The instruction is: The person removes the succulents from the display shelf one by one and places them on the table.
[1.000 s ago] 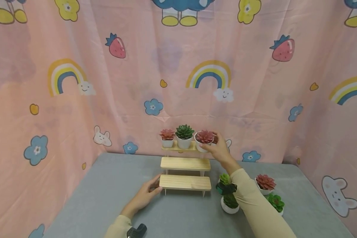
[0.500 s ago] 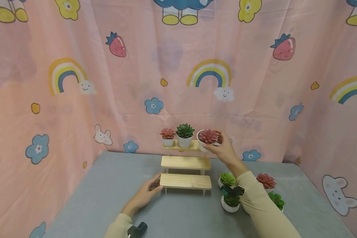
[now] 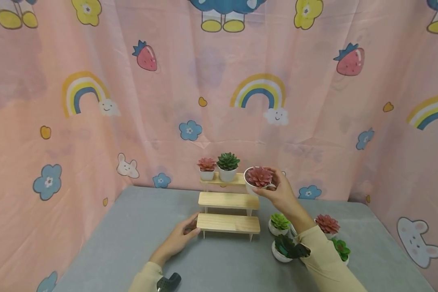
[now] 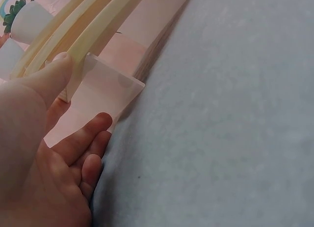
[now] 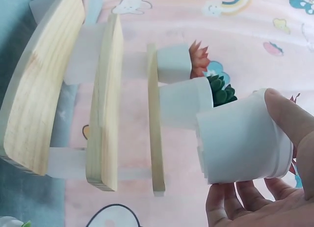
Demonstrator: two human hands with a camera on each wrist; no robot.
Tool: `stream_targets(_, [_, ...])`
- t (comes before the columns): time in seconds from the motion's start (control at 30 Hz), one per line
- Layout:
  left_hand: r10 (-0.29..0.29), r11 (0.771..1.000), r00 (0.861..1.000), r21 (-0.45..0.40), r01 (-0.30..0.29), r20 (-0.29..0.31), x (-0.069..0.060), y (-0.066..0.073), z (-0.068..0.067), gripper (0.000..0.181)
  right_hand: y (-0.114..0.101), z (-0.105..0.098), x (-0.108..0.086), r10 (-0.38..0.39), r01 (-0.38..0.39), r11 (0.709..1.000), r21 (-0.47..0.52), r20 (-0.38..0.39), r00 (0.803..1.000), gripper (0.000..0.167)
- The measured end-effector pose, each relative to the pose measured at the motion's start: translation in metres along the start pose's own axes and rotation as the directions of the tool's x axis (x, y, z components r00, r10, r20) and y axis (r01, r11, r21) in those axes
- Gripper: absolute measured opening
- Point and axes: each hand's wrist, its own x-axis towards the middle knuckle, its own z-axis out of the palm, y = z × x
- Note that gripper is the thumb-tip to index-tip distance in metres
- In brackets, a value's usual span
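My right hand (image 3: 279,192) grips a white pot with a red succulent (image 3: 260,177) at the right end of the top shelf. In the right wrist view this pot (image 5: 243,138) is apart from the shelf, thumb at the rim and fingers under its side. A three-tier wooden display stand (image 3: 228,223) with translucent supports stands on the table. With thumb and index finger, my left hand (image 3: 179,237) holds the left end of its lowest shelf; the other fingers lie by the support. On the top shelf sit a small red succulent (image 3: 207,168) and a dark green succulent (image 3: 228,166).
Right of the stand are a light green succulent (image 3: 279,223) and a dark green one (image 3: 282,247), partly covered by the wrist camera. Farther right, behind the sleeve, stand a red succulent (image 3: 327,225) and a green one (image 3: 341,249). A pink patterned curtain (image 3: 219,134) hangs behind.
My right hand has moved the potted red succulent right and slightly down, away from the top shelf's end. The left hand keeps its hold on the lowest shelf.
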Motion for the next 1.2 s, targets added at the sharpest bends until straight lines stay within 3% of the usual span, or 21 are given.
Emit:
stream_targets(0.33, [0.016,1.0,1.0,0.006,-0.016,-0.002,-0.001,-0.004,0.0,0.064,0.003,-0.002,-0.025,-0.029,0.028,0.999,0.014,0.052,0.998,0.07])
stream_targets(0.7, [0.013,1.0,1.0,0.007,-0.013,0.001,0.003,-0.007,0.003,0.063,0.011,-0.009,-0.053,-0.067,0.072,0.992,-0.1,0.054,0.996,0.068])
stream_targets(0.97, [0.022,1.0,1.0,0.006,-0.022,-0.002,0.001,-0.001,-0.001,0.063,0.016,-0.015,-0.073,-0.052,0.058,0.995,-0.076,0.077,0.996,0.066])
stream_targets(1.2, [0.03,1.0,1.0,0.003,-0.03,0.005,0.002,-0.003,0.0,0.061,0.017,-0.022,-0.092,-0.027,0.033,0.991,-0.127,0.05,0.998,0.068])
